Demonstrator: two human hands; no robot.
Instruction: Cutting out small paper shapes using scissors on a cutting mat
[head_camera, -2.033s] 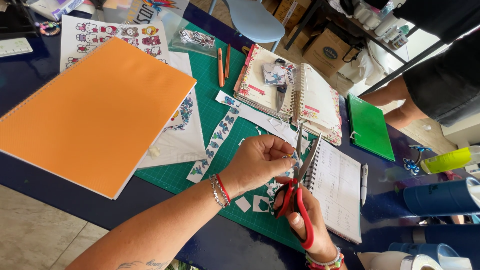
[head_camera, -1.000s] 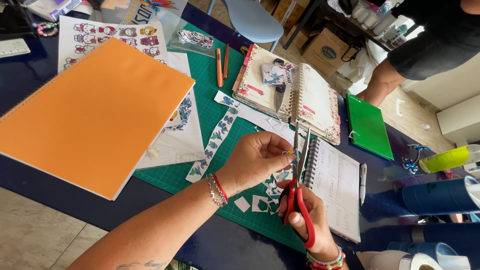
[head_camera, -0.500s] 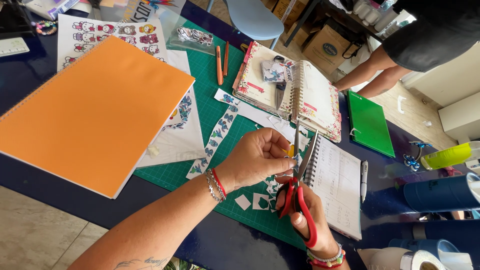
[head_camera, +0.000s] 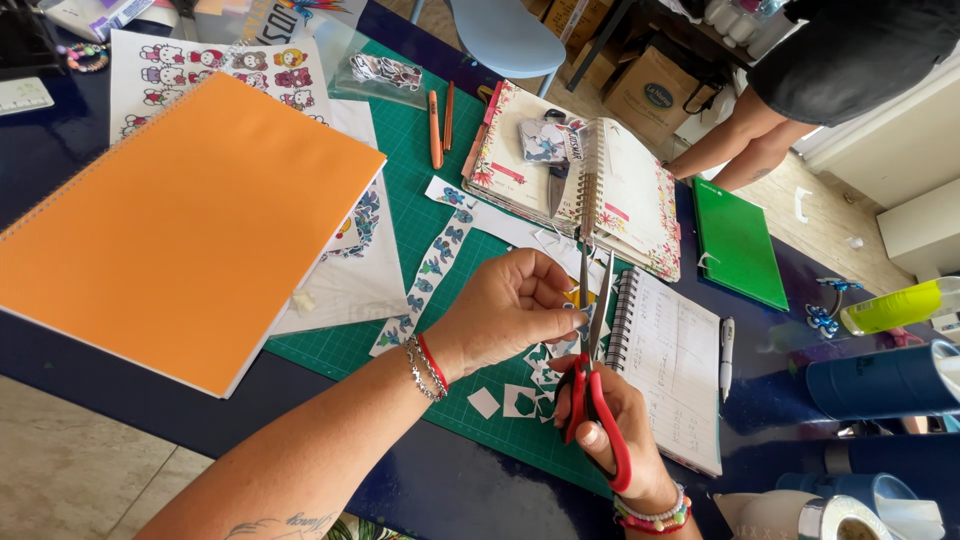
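Note:
My right hand grips red-handled scissors, blades pointing up and slightly apart. My left hand pinches a small sticker piece between the blades, over a green cutting mat. Small cut paper scraps lie on the mat just below my hands. A long strip of blue-patterned stickers lies to the left of my left hand.
A large orange notebook covers sticker sheets at left. An open spiral planner, a lined spiral notebook, a pen, a green notebook and blue rolls lie to the right. Another person's legs stand beyond the table.
The scissor blades have shifted slightly while my left hand keeps holding the small piece. The other person beyond the table has moved to the left.

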